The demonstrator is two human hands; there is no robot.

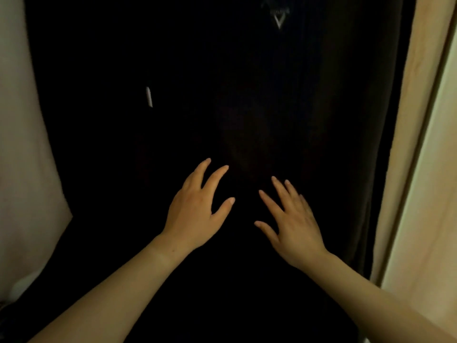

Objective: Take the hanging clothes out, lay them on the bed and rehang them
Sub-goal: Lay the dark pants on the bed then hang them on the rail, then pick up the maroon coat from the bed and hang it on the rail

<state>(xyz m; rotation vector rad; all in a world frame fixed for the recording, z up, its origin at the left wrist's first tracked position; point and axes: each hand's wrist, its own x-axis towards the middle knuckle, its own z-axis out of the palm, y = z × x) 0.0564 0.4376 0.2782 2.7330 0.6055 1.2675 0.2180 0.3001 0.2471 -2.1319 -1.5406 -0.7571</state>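
A large dark garment (222,95) fills most of the view, too dim to show its shape. A pale V-shaped mark (279,21) shows near its top and a small white tag (149,96) at its left. My left hand (197,214) lies over the dark cloth with straight, spread fingers. My right hand (291,224) is beside it, fingers also spread and straight. Neither hand holds anything. Whether the palms touch the cloth cannot be told.
Pale fabric or a light surface (22,144) borders the garment on the left. A beige curtain or panel (405,144) and a lighter vertical edge (440,194) run down the right side.
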